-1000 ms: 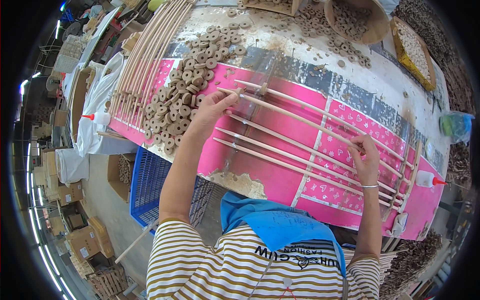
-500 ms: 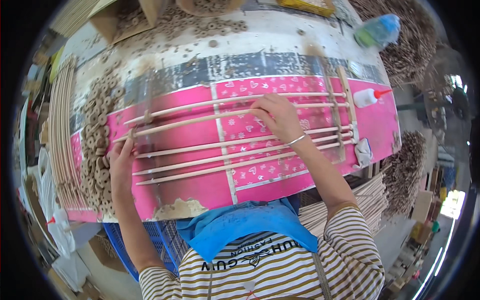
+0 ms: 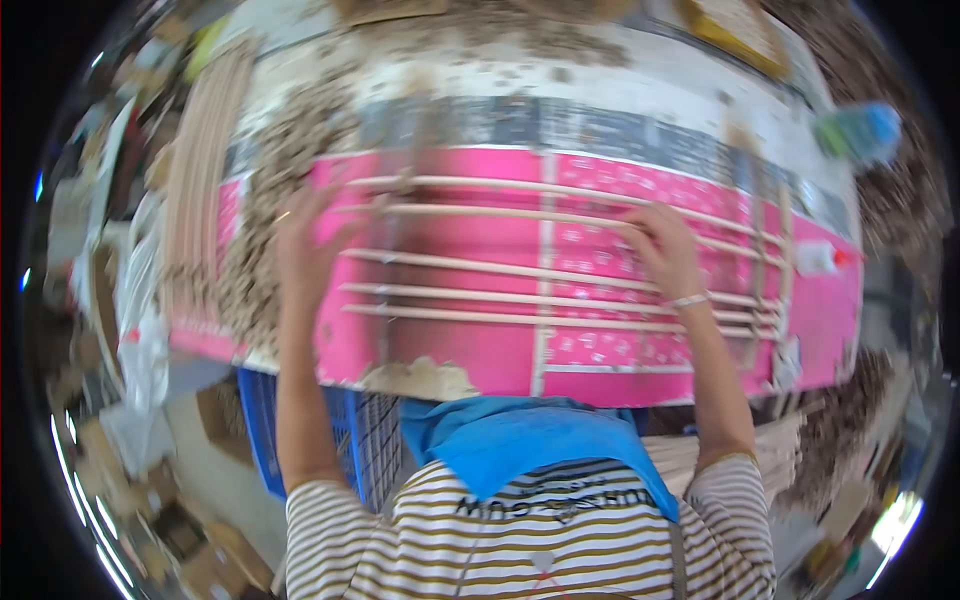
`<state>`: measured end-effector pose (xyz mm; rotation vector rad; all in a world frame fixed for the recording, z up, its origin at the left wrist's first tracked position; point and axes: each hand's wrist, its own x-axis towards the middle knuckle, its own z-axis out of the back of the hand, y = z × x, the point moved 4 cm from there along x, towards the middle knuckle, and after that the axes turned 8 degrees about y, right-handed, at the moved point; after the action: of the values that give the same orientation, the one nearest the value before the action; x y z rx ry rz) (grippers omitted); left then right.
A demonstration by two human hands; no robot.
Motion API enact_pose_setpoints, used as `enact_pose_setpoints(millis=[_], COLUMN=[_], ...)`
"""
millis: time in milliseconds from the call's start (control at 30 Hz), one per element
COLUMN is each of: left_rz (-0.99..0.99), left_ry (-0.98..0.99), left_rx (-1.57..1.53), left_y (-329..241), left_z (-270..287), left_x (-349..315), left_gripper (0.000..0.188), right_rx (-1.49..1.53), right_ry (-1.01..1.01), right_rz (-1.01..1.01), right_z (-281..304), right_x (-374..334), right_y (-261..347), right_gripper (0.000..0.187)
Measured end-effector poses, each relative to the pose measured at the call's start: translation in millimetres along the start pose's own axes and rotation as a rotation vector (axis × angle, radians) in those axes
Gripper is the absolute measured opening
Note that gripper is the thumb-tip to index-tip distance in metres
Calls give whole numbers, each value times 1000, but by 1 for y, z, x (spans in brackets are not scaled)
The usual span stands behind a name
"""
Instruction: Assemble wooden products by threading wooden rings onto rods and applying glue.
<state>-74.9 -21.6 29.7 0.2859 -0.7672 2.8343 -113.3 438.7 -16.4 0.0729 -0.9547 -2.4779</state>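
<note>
Several thin pale wooden rods [image 3: 470, 265] lie side by side across the pink tabletop, their right ends near an upright wooden strip [image 3: 787, 245]. My right hand [image 3: 668, 250] is closed, thumb and fingers pinching the second rod from the far side [image 3: 500, 212] right of its middle. A small ring-shaped wooden bead [image 3: 380, 203] appears to sit near that rod's left end. My left hand [image 3: 305, 250], blurred, is off the rod beside a heap of brown wooden beads [image 3: 262, 255]. Its thumb and fingers are spread, and I see nothing held between them.
A bundle of long rods [image 3: 195, 190] lines the table's left side. At the right are a white glue bottle with a red tip [image 3: 820, 257] and a wrapped blue-green bottle [image 3: 860, 135]. A yellow tray [image 3: 735, 35] stands at the back, and a blue crate [image 3: 262, 430] below the front edge.
My left hand has let go of the second rod's left end and moved away to the bead heap. My right hand keeps its pinch on the rod. The whole view has shifted and turned.
</note>
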Motion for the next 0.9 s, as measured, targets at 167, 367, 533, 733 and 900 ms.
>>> enact_pose_setpoints(millis=[167,367,533,733,900], left_rz=[-30,-37,-17,-52,-32], left_ry=[179,159,154,119,115], left_rx=[61,76,-2,112,98], left_y=[-13,-12,-8,-13,-11], left_z=[-17,-31,-42,-48,-48], left_x=[4,6,7,12,11], left_gripper=[49,34,36,37,37], right_rx=[281,210,-85,-279,-327], right_ry=[-66,-33,-49,-87,-95], right_rz=[-177,-148,16,71,64], right_z=[-8,-9,-3,-1,-2], right_x=[-6,-5,2,4,6], right_y=[-4,-7,4,10,12], right_gripper=[24,16,11,14,13])
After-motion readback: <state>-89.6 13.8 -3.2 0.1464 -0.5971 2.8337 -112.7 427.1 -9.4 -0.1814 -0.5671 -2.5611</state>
